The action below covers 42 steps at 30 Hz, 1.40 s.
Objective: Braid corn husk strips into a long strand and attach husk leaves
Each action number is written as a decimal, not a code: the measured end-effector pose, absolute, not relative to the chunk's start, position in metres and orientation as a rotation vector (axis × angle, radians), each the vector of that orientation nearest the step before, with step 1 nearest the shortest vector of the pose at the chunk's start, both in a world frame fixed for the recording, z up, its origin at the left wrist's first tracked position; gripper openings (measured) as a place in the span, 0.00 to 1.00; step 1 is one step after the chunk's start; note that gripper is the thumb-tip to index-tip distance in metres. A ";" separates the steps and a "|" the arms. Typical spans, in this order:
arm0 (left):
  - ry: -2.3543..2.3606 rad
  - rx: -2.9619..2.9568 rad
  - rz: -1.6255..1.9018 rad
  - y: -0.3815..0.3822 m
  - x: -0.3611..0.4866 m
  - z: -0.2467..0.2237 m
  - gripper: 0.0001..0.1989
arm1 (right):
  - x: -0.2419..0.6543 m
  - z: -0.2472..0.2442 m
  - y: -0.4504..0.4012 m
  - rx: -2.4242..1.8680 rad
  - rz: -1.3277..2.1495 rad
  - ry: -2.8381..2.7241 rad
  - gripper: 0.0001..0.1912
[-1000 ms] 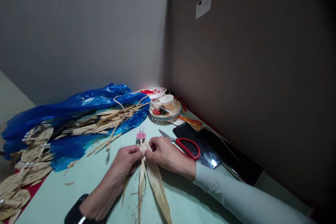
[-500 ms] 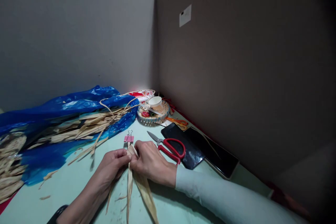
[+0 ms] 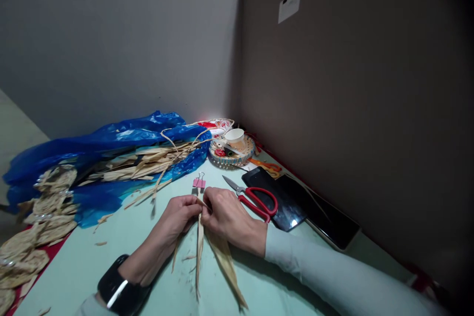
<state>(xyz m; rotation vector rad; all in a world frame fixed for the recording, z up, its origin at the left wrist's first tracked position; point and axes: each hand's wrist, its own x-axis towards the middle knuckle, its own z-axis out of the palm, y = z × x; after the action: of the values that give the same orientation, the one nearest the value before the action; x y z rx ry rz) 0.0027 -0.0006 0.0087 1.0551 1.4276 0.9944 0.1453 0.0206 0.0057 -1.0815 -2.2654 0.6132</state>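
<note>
Both hands meet over dried husk strips (image 3: 225,265) just below a pink binder clip (image 3: 199,183), which grips the strips' top end. My left hand (image 3: 180,217) pinches the strips from the left, thumb and finger pressed together. From the right, my right hand (image 3: 225,215) is closed on them, its fingertips touching or nearly touching the left ones. Loose ends hang down toward me: a wide strip at the right and narrower ones in the middle and left. The exact crossing of the strips is hidden by my fingers.
Red-handled scissors (image 3: 259,202) lie right of my hands, partly on a black phone (image 3: 272,197), with a black tablet (image 3: 320,212) beyond. A round woven basket (image 3: 231,160) holds a white cup (image 3: 234,135). More husks (image 3: 144,160) lie on blue plastic (image 3: 92,143) at left.
The view has swung left and down, so everything sits further right and higher. Both hands stay closed on the strips below the clip, with only slight finger movement.
</note>
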 end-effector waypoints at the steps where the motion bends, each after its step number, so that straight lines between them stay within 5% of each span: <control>1: 1.424 1.056 0.999 -0.001 0.003 0.009 0.06 | 0.145 0.008 0.021 -1.078 0.639 -2.253 0.02; 5: 1.431 1.059 0.994 -0.001 0.005 0.010 0.07 | 0.153 0.036 0.025 -0.993 0.856 -2.153 0.06; 9: 1.446 1.054 0.990 -0.003 0.004 0.009 0.09 | 0.189 0.094 0.019 -0.786 1.443 -1.750 0.07; 16: 1.390 1.013 0.996 -0.002 -0.001 0.005 0.12 | 0.287 0.174 0.019 -0.968 0.614 -1.539 0.13; 20: 1.304 0.983 0.976 0.001 -0.006 0.004 0.15 | 0.306 0.156 0.054 -1.187 -0.330 -1.979 0.08; 23: 1.256 0.967 0.963 0.001 -0.008 0.005 0.16 | 0.287 0.121 0.058 -1.163 -0.413 -2.140 0.11; 26: 1.220 0.966 0.956 0.001 -0.009 0.007 0.16 | 0.246 0.086 0.032 -0.761 -0.310 -2.588 0.19; 30: 1.155 0.957 0.945 -0.001 -0.009 0.006 0.16 | 0.199 0.056 0.000 -0.220 -0.132 -2.924 0.11; 42: 1.121 0.911 0.976 0.000 -0.010 0.006 0.13 | 0.214 0.068 0.009 -0.534 0.729 -2.318 0.08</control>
<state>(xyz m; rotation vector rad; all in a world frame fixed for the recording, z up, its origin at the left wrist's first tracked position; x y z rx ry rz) -0.0098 0.0001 0.0060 0.9115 1.1215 0.9759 0.2142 0.0094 0.0679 -0.5342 -2.3185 0.7286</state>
